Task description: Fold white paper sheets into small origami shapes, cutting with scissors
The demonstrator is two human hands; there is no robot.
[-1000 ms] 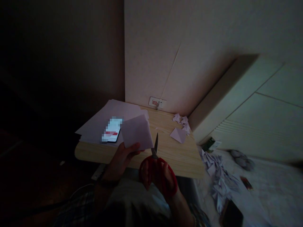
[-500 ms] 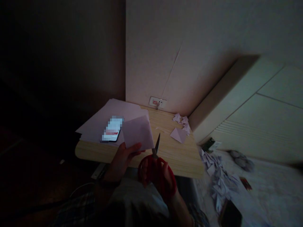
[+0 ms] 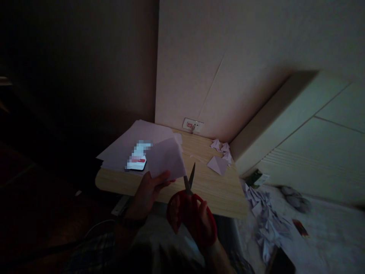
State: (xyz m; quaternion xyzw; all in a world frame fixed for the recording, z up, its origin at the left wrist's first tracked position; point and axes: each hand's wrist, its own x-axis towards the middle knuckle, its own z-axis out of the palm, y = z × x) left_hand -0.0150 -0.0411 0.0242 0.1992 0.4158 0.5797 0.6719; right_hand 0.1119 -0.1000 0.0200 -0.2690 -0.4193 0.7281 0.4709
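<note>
Your left hand (image 3: 148, 192) is closed on a pale, lilac-tinted square of folded paper (image 3: 167, 160), pinching its lower edge with the thumb on top and the fingers underneath. You hold that square above the near part of a light wood-grain tabletop (image 3: 216, 196), tilted up toward you. A dark band (image 3: 135, 222) circles your left wrist.

Your right hand (image 3: 196, 222) grips a pair of scissors with large red handles and dark metal blades (image 3: 188, 190), your fingers and thumb in the loops. The blades are spread in a narrow V pointing away from you; the left blade's tip is at the lower right corner of the square, while the right blade stands apart from it. You cannot tell here whether that tip overlaps the paper.

To the left, behind the square, a lit smartphone with a partly pixelated screen (image 3: 139, 164) lies on a spread of large pale paper sheets (image 3: 119, 148). At the far right of the tabletop, you have a flat folded paper diamond (image 3: 218, 165) just beside three small pointed folded-paper pieces (image 3: 216, 144). A white wall socket (image 3: 193, 125) sits above the back edge. On the pale bedding (image 3: 327, 239) to your right lies a heap of folded papers (image 3: 266, 220).
</note>
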